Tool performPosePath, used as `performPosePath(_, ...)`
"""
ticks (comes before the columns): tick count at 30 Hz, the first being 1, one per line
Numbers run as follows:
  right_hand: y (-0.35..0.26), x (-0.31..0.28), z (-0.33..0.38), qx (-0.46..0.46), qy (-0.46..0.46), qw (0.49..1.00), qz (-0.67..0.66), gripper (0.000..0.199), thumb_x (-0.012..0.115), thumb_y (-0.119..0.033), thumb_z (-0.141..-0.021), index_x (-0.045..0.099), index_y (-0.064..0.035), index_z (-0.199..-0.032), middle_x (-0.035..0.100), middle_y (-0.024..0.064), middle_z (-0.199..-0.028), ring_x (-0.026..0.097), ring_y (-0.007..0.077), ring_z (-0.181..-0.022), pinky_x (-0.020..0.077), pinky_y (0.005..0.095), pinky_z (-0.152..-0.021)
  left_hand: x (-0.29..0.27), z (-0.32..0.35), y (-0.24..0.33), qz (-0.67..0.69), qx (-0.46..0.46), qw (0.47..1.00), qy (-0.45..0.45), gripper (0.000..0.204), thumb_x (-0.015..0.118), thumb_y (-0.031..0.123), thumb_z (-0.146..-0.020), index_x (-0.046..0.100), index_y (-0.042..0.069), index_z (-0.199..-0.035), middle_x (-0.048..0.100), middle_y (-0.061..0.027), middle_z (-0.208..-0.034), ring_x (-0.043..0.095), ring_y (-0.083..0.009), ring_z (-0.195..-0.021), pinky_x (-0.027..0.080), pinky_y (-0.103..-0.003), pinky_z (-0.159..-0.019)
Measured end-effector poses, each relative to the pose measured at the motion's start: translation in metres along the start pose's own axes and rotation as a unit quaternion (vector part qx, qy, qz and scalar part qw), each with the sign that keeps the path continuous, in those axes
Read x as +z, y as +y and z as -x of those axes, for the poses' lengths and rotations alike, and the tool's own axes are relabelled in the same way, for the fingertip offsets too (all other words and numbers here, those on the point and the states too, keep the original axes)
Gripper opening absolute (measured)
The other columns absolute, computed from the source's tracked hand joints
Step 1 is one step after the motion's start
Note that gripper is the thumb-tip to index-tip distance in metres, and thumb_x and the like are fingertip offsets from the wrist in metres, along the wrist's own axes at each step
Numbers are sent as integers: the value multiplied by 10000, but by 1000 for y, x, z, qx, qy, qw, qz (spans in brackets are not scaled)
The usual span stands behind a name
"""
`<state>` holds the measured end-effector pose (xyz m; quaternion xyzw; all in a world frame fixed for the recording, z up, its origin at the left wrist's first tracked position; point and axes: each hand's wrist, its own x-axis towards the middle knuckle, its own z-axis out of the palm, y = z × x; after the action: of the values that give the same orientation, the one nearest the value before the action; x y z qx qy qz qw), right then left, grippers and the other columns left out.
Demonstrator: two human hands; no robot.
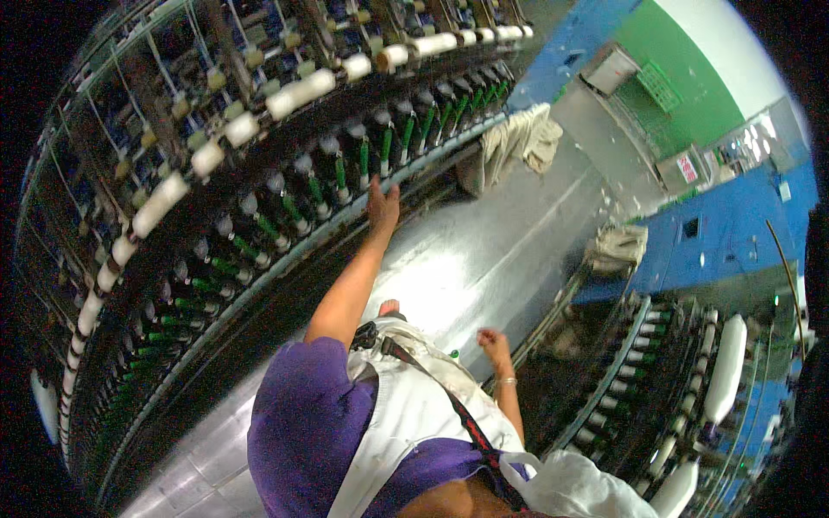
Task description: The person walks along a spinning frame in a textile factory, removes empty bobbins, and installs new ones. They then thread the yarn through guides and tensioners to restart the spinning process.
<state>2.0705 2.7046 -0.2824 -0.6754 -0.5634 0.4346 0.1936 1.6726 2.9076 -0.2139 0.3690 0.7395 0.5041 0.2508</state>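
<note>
My left hand (382,207) reaches forward to the long spinning frame on the left, fingers apart, at the rail (423,162) below a row of upright green bobbins (386,147). Nothing shows in its grasp. The bobbins nearest its fingertips carry pale thread at their lower ends. My right hand (495,347) hangs low at my right side, beside the second machine. Its fingers are curled in; whether they hold anything small is hidden. A small green tip (455,354) shows at the edge of my white apron (423,388).
White rollers (300,93) run along the left frame above the bobbins. A second spinning frame (635,354) with large white roving packages (725,367) stands at right. Pale cloths (522,142) drape over the left frame's end. A shiny aisle floor (466,250) lies between.
</note>
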Motion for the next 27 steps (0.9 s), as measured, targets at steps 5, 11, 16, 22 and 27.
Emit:
performPosePath(5,12,-10,-27,15,-12,998,-58,176,629,-94,-845,651,33,-966,636,33,-736,549,99,-626,456,246,-605,25,-93,16,211,-53,958,189,564,516,140,-928,227,37,-1402,377,-137,-1211,433,-239,-932,386,-402,-726)
performPosePath(11,17,-21,-96,51,-117,986,-103,205,648,-64,-796,648,24,-980,636,46,-735,563,90,-669,467,242,-621,8,-118,26,65,5,980,190,369,509,152,-947,318,56,-1248,445,-65,-905,381,-144,-644,335,-373,-530)
performPosePath(16,-34,-44,-191,-147,-193,965,104,240,632,-214,-816,676,-37,-971,671,148,-766,638,239,-658,500,325,-626,-44,-75,114,178,238,915,274,176,568,196,-929,436,81,-943,423,-20,-710,405,-142,-606,430,-356,-614)
performPosePath(22,-181,-88,-260,-192,-248,940,131,145,584,-19,-873,644,-5,-1005,650,39,-861,579,113,-787,478,245,-736,-73,29,144,698,-42,682,214,232,500,253,-954,468,91,-791,443,-26,-661,497,-189,-682,421,-534,-911)
performPosePath(27,-293,-109,-222,-338,-236,904,-110,130,651,-56,-815,689,-28,-937,644,76,-834,598,151,-764,466,260,-691,-50,83,156,740,-17,639,207,184,434,167,-945,479,76,-792,371,-33,-649,417,-200,-641,323,-569,-971)
